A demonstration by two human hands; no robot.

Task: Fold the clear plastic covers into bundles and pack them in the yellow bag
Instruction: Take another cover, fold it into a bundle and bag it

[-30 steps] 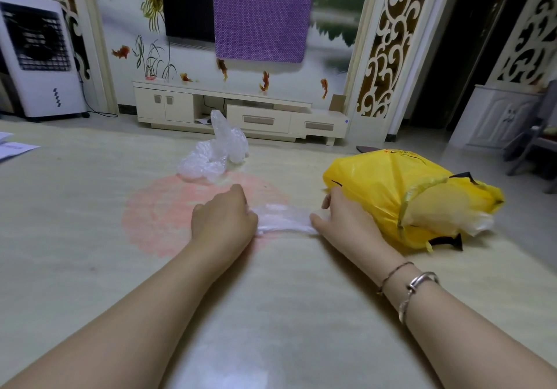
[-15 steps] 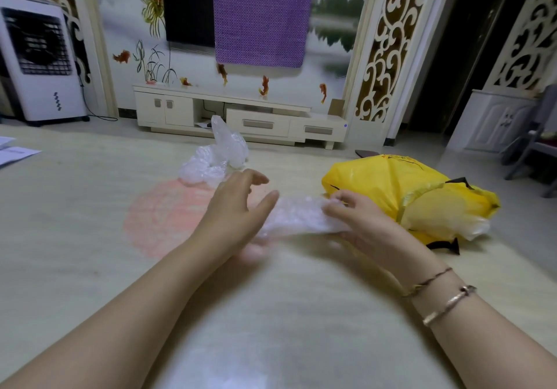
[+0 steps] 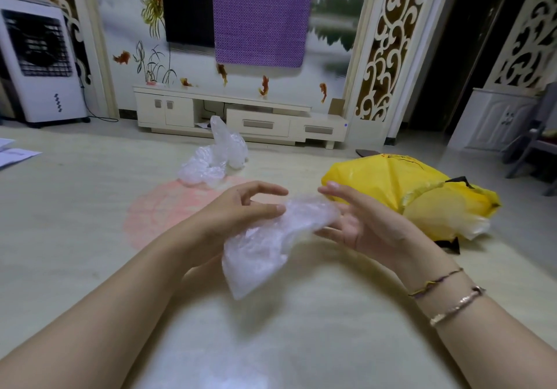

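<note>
Above the pale floor [image 3: 90,238] we have lifted the crumpled clear plastic cover [image 3: 271,235], which a second ago lay pressed flat between our fists. Now our left hand [image 3: 238,214] pinches its upper edge and our right hand [image 3: 367,223] supports it with loosely spread fingers. So the folding seems only half done. The yellow plastic bag [image 3: 391,184] waits just to the right. More clear covers [image 3: 214,159] lie further away; their number we cannot tell.
</note>
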